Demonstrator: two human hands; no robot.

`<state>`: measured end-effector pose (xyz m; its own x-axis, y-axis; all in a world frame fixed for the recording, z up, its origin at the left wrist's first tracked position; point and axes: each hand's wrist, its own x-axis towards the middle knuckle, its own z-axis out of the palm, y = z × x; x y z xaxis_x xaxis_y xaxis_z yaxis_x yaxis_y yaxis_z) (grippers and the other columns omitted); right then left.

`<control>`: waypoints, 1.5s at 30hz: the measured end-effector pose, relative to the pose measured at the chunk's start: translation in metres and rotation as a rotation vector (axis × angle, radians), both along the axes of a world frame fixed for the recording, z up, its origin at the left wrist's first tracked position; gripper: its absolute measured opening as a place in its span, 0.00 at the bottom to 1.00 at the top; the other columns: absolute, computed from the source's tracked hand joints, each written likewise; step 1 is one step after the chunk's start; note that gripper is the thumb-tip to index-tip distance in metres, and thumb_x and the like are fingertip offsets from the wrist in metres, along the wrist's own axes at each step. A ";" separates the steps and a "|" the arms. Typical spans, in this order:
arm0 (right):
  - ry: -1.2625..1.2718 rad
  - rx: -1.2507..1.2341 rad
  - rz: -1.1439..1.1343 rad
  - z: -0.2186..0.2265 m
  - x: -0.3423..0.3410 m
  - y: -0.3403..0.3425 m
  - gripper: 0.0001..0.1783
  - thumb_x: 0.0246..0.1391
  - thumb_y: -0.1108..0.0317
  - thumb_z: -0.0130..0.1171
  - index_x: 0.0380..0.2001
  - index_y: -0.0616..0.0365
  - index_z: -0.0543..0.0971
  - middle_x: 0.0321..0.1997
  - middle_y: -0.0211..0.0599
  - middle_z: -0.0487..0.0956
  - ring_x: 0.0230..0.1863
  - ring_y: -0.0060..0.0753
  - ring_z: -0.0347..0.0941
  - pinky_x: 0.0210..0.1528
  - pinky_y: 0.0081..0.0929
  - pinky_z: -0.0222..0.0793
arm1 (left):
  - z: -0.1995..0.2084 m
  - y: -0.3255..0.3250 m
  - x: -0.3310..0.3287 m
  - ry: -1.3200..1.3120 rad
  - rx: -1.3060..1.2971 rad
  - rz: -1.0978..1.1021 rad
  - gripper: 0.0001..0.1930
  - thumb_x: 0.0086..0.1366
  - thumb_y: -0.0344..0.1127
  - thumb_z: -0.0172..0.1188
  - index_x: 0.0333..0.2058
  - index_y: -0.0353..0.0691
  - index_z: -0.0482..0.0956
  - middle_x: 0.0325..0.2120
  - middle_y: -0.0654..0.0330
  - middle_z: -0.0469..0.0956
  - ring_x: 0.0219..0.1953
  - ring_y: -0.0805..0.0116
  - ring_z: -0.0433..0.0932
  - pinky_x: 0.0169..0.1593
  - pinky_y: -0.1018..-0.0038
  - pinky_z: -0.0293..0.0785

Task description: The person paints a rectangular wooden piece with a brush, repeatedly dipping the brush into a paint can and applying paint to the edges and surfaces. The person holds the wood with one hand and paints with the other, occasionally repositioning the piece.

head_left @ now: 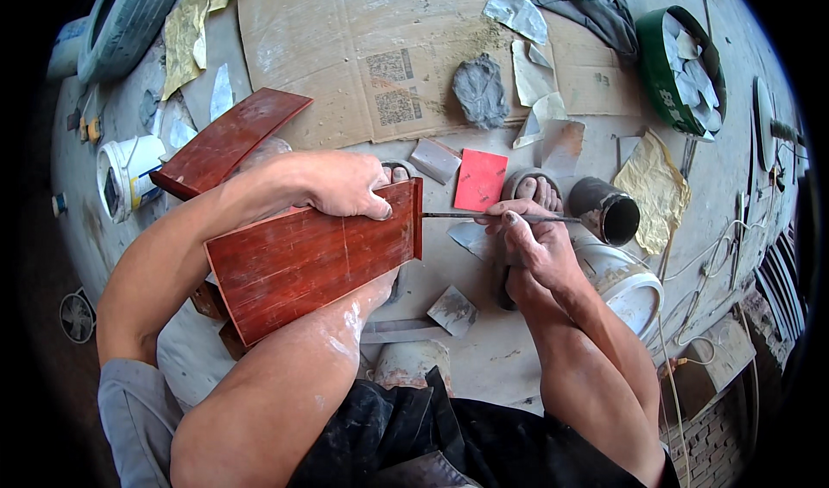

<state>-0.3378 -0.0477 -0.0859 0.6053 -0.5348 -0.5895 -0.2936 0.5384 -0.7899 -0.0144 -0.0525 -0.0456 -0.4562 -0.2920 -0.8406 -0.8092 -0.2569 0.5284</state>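
My left hand grips the upper edge of a red-brown wooden board, with the thumb on its face. The board has a raised lip at its right end and rests tilted across my left leg. My right hand pinches a thin dark rod-like tool, its exact kind unclear. The tool lies nearly level, and its left tip meets or almost meets the lip. Behind my left forearm is a second red-brown wooden piece. A dark, crusted can stands beside my right hand.
Cardboard covers the floor ahead, with a grey rag on it. A red sheet lies between my feet. White buckets stand at left and right. Farther right are a green tub of scraps and loose cables.
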 end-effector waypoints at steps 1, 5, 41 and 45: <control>0.002 0.010 -0.005 -0.001 0.001 0.000 0.14 0.72 0.67 0.47 0.48 0.64 0.78 0.44 0.36 0.83 0.44 0.24 0.75 0.50 0.24 0.70 | -0.001 0.001 0.000 -0.008 0.003 -0.001 0.20 0.65 0.44 0.57 0.42 0.29 0.82 0.32 0.41 0.82 0.35 0.49 0.82 0.44 0.59 0.75; -0.115 -0.099 0.018 -0.012 -0.004 0.006 0.14 0.72 0.65 0.47 0.49 0.61 0.78 0.44 0.36 0.83 0.42 0.19 0.74 0.37 0.17 0.68 | -0.001 -0.001 -0.001 -0.011 0.006 -0.012 0.21 0.65 0.44 0.57 0.44 0.30 0.82 0.34 0.41 0.83 0.37 0.49 0.82 0.45 0.59 0.76; 0.745 -0.839 0.187 0.037 -0.129 -0.052 0.13 0.58 0.73 0.60 0.45 0.58 0.85 0.35 0.55 0.81 0.37 0.56 0.77 0.43 0.42 0.72 | 0.042 0.041 0.031 0.117 0.759 1.191 0.17 0.63 0.39 0.59 0.48 0.36 0.79 0.43 0.55 0.83 0.43 0.65 0.81 0.52 0.68 0.76; 0.763 -0.795 0.191 0.034 -0.130 -0.053 0.12 0.59 0.72 0.59 0.45 0.59 0.84 0.35 0.54 0.80 0.38 0.54 0.77 0.42 0.41 0.72 | 0.036 0.046 0.033 0.224 0.785 1.207 0.19 0.64 0.38 0.57 0.50 0.34 0.78 0.45 0.54 0.82 0.45 0.65 0.82 0.53 0.68 0.76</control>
